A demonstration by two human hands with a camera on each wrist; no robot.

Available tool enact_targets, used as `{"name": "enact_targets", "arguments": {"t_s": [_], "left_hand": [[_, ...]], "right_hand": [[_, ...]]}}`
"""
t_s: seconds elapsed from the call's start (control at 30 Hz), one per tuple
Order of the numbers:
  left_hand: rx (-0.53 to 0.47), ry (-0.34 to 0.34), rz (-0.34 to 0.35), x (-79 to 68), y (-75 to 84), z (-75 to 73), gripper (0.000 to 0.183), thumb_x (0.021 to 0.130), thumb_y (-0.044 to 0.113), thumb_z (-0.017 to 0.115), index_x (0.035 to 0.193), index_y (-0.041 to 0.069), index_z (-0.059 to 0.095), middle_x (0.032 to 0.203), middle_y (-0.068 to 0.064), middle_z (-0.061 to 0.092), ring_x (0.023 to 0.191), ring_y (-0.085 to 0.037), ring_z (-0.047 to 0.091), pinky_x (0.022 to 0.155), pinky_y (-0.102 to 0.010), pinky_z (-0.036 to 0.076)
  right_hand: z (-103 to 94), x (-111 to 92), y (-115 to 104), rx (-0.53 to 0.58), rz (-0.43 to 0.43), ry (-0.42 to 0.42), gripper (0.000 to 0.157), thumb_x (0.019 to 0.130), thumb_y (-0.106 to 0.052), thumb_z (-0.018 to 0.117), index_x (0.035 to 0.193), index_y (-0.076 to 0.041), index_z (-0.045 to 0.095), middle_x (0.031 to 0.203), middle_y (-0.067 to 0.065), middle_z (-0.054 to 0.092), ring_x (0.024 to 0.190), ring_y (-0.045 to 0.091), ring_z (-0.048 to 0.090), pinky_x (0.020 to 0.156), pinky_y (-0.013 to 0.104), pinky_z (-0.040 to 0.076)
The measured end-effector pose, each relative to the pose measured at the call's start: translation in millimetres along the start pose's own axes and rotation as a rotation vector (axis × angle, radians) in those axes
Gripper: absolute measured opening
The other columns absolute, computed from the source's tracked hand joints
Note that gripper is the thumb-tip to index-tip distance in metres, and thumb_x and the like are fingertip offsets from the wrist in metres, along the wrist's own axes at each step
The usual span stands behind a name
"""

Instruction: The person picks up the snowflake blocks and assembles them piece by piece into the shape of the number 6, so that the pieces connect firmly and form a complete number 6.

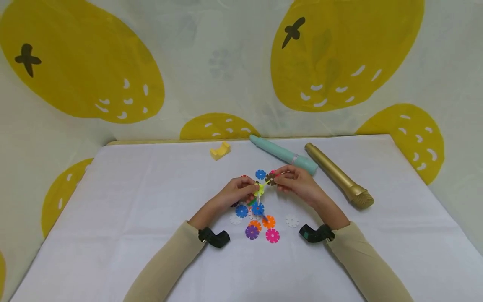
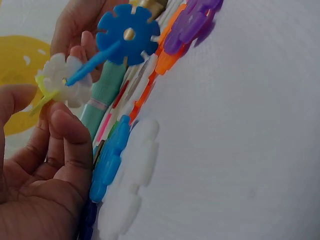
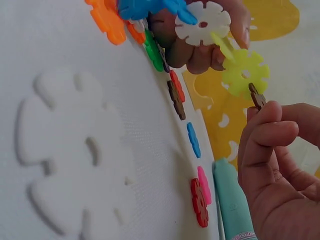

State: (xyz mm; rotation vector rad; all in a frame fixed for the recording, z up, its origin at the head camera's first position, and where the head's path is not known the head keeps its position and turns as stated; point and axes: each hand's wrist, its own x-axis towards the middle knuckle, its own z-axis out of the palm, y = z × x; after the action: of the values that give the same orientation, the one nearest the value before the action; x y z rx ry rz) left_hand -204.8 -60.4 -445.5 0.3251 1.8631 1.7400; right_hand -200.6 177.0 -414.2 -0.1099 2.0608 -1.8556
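My left hand pinches a joined chain of notched plastic flower discs. In the left wrist view a blue disc and a white disc belong to the chain, a blue piece seen edge-on between them. A yellow disc faces the right wrist camera, beside another yellow piece seen edge-on. Between thumb and fingers of my right hand is a brown disc, its rim at the yellow disc; whether they are slotted together I cannot tell. Loose discs lie below, including a purple disc and a pink disc.
Behind my hands lies a mint-green tube-shaped object, with a gold microphone to its right. A small yellow curved block sits toward the back edge of the white-covered table. A white disc lies near my right wrist.
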Motion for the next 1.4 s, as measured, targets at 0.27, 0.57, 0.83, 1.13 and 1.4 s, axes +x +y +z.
{"name": "enact_targets", "arguments": {"t_s": [0.27, 0.57, 0.83, 1.13, 1.4], "left_hand": [[0.088, 0.046, 0.019, 0.5, -2.0, 0.5, 0.026, 0.097, 0.027, 0.06, 0.107, 0.003, 0.063, 0.084, 0.001, 0.056, 0.074, -0.012, 0.049, 0.066, -0.023, 0.041], [0.11, 0.03, 0.025, 0.8, -0.9, 0.6, 0.028, 0.097, 0.023, 0.062, 0.114, 0.0, 0.063, 0.093, -0.002, 0.063, 0.08, -0.012, 0.053, 0.072, -0.022, 0.046], [0.116, 0.028, 0.041, 0.9, -2.0, -0.5, 0.026, 0.097, 0.022, 0.061, 0.113, 0.001, 0.065, 0.092, -0.001, 0.062, 0.08, -0.013, 0.052, 0.071, -0.022, 0.046], [0.081, 0.04, 0.03, 0.5, -3.9, -1.4, 0.027, 0.097, 0.022, 0.061, 0.114, 0.001, 0.064, 0.095, -0.002, 0.063, 0.082, -0.014, 0.052, 0.072, -0.022, 0.046], [0.079, 0.034, 0.026, 0.4, -2.7, -0.1, 0.026, 0.098, 0.022, 0.06, 0.114, 0.001, 0.064, 0.096, -0.002, 0.062, 0.084, -0.014, 0.053, 0.074, -0.022, 0.047]], "right_hand": [[10.3, 1.6, 2.7, -0.086, -0.037, -0.05, 0.021, 0.09, -0.007, 0.069, 0.103, 0.006, 0.058, 0.083, 0.008, 0.065, 0.067, 0.016, 0.06, 0.063, 0.024, 0.052], [13.7, 0.1, 2.8, -0.134, -0.055, -0.088, 0.018, 0.09, -0.01, 0.069, 0.101, 0.002, 0.06, 0.085, 0.008, 0.066, 0.072, 0.022, 0.062, 0.065, 0.026, 0.051], [6.7, 1.1, 2.6, -0.224, -0.053, -0.067, 0.021, 0.092, -0.014, 0.068, 0.104, 0.002, 0.061, 0.091, 0.019, 0.066, 0.074, 0.026, 0.063, 0.064, 0.028, 0.051], [-11.5, 3.9, 9.6, -0.361, -0.048, -0.068, 0.021, 0.09, -0.013, 0.069, 0.102, 0.003, 0.064, 0.087, 0.01, 0.063, 0.071, 0.021, 0.057, 0.061, 0.025, 0.049], [-15.6, 2.1, 11.2, -0.393, 0.01, 0.068, 0.023, 0.085, -0.009, 0.073, 0.104, 0.004, 0.066, 0.085, 0.008, 0.059, 0.074, 0.018, 0.053, 0.064, 0.021, 0.049]]}}
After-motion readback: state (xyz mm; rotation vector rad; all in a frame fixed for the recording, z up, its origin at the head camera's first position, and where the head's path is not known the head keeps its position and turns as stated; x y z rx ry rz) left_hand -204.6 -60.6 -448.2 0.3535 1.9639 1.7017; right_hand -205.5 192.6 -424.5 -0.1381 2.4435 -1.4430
